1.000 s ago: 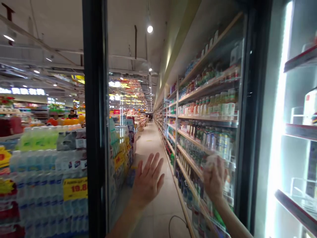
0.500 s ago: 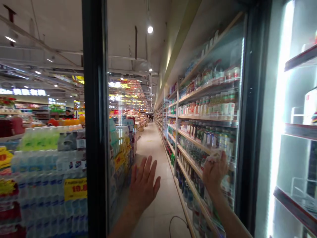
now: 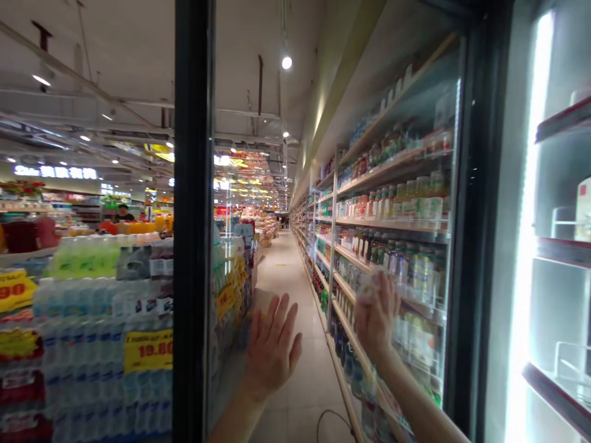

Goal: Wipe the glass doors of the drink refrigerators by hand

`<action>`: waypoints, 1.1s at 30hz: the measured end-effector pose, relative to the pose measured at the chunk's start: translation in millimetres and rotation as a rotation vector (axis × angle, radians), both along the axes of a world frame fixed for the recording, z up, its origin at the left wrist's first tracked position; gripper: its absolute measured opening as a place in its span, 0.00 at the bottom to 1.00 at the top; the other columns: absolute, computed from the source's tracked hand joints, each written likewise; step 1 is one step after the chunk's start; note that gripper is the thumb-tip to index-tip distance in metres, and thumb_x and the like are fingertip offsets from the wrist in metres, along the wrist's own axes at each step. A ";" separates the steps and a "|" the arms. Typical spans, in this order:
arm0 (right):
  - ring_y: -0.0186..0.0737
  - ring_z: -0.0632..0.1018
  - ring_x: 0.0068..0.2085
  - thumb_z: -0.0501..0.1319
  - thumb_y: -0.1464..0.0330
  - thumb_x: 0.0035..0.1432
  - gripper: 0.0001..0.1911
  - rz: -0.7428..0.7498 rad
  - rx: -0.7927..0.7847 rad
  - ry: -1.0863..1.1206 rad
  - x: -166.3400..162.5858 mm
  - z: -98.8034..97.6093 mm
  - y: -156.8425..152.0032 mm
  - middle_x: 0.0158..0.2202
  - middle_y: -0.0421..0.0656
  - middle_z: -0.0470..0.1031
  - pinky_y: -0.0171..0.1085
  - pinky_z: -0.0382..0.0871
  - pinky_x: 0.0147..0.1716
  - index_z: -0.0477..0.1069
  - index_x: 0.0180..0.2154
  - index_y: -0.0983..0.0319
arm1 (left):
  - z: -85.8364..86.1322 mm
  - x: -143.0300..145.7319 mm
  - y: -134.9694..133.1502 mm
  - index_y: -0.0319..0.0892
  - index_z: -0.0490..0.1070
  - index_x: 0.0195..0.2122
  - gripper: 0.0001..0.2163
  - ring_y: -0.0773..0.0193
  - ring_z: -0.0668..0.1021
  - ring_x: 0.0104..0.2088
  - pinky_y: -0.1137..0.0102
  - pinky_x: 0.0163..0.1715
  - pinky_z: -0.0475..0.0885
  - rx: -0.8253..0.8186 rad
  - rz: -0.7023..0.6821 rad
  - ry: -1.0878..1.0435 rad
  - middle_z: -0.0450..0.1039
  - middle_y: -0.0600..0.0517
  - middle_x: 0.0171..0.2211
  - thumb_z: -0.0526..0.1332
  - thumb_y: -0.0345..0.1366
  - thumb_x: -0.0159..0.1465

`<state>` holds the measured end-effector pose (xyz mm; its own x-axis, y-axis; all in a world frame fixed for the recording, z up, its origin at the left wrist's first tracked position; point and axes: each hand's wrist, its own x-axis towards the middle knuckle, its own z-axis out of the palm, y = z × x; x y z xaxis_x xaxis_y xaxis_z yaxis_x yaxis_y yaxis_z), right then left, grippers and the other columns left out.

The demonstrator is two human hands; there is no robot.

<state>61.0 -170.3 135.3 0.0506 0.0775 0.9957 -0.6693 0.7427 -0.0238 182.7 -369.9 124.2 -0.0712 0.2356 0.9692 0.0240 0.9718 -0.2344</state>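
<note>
A glass door point(image 3: 258, 258) with a black frame point(image 3: 191, 215) stands open in front of me. My left hand point(image 3: 273, 344) lies flat against its glass, low and left of centre, fingers spread and holding nothing. To the right, my right hand point(image 3: 378, 314) presses a crumpled whitish cloth point(image 3: 369, 286) to the pane. Its fingers are bent over the cloth, and motion blurs them slightly. Bottles on shelves show through or in the glass behind that hand.
At the right is a lit cooler with shelves point(image 3: 561, 249) and a bright light strip point(image 3: 530, 215). Stacked packs of bottled water point(image 3: 92, 344) with a yellow price sign point(image 3: 150, 351) stand left. A dark cable point(image 3: 330, 415) lies on the floor point(image 3: 281, 271). A person point(image 3: 124, 213) is far off.
My right hand has slid left across the glass with the cloth. My left hand stays flat in nearly the same spot. The view has shifted slightly.
</note>
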 end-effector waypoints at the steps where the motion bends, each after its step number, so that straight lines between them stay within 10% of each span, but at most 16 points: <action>1: 0.51 0.56 0.63 0.51 0.70 0.57 0.27 0.030 0.175 0.045 7.4 -3.3 -8.7 0.62 0.51 0.56 0.58 0.49 0.58 0.54 0.60 0.57 | -0.2 -0.4 -0.6 0.42 0.56 0.60 0.25 0.60 0.58 0.62 0.60 0.62 0.47 0.002 -0.012 -0.002 0.65 0.46 0.56 0.55 0.38 0.62; 4: 0.50 0.58 0.62 0.52 0.69 0.56 0.24 0.040 0.349 0.097 10.5 -2.4 -10.8 0.60 0.48 0.59 0.59 0.45 0.59 0.60 0.56 0.55 | -0.5 -1.3 -2.6 0.42 0.56 0.60 0.24 0.60 0.58 0.62 0.60 0.62 0.48 -0.001 -0.016 -0.006 0.65 0.45 0.56 0.55 0.38 0.61; 10: 0.56 0.57 0.62 0.46 0.66 0.60 0.27 -0.070 -0.331 -0.109 -16.0 39.9 13.9 0.61 0.60 0.55 0.63 0.50 0.54 0.52 0.61 0.65 | -0.8 -1.7 -2.7 0.42 0.53 0.61 0.26 0.59 0.58 0.62 0.59 0.62 0.49 -0.011 0.030 -0.009 0.63 0.46 0.57 0.54 0.38 0.62; 16: 0.48 0.58 0.62 0.52 0.70 0.56 0.25 0.033 0.411 0.115 8.8 6.3 -12.7 0.59 0.47 0.61 0.57 0.45 0.59 0.59 0.56 0.54 | 0.4 -1.7 -3.4 0.41 0.56 0.60 0.24 0.58 0.60 0.61 0.59 0.61 0.50 -0.016 0.015 0.004 0.65 0.45 0.56 0.54 0.38 0.62; 22: 0.57 0.59 0.61 0.46 0.68 0.60 0.26 -0.112 -0.426 -0.135 -24.5 5.0 37.7 0.60 0.62 0.56 0.63 0.53 0.53 0.55 0.59 0.68 | -0.3 -1.6 -2.4 0.42 0.57 0.59 0.24 0.59 0.58 0.62 0.60 0.62 0.48 0.000 0.004 -0.012 0.65 0.46 0.56 0.54 0.38 0.62; 28: 0.53 0.58 0.62 0.54 0.69 0.56 0.24 0.015 0.329 0.035 -3.7 -21.9 13.4 0.62 0.50 0.57 0.61 0.48 0.57 0.60 0.56 0.55 | -0.2 -2.6 -2.8 0.42 0.54 0.61 0.26 0.59 0.57 0.62 0.59 0.62 0.48 -0.004 -0.019 -0.009 0.64 0.45 0.56 0.55 0.37 0.61; 33: 0.59 0.58 0.62 0.48 0.67 0.60 0.27 -0.119 -0.388 -0.149 -29.8 -18.4 47.7 0.60 0.61 0.56 0.65 0.53 0.53 0.53 0.60 0.67 | -1.2 -2.7 -3.4 0.41 0.58 0.59 0.23 0.57 0.59 0.62 0.58 0.61 0.49 -0.013 0.014 -0.022 0.64 0.44 0.56 0.54 0.38 0.62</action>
<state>31.3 -122.6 116.9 -0.0601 0.4499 0.8911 -0.5474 0.7316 -0.4063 180.0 -373.3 123.0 -0.0959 0.2465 0.9644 0.0161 0.9691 -0.2461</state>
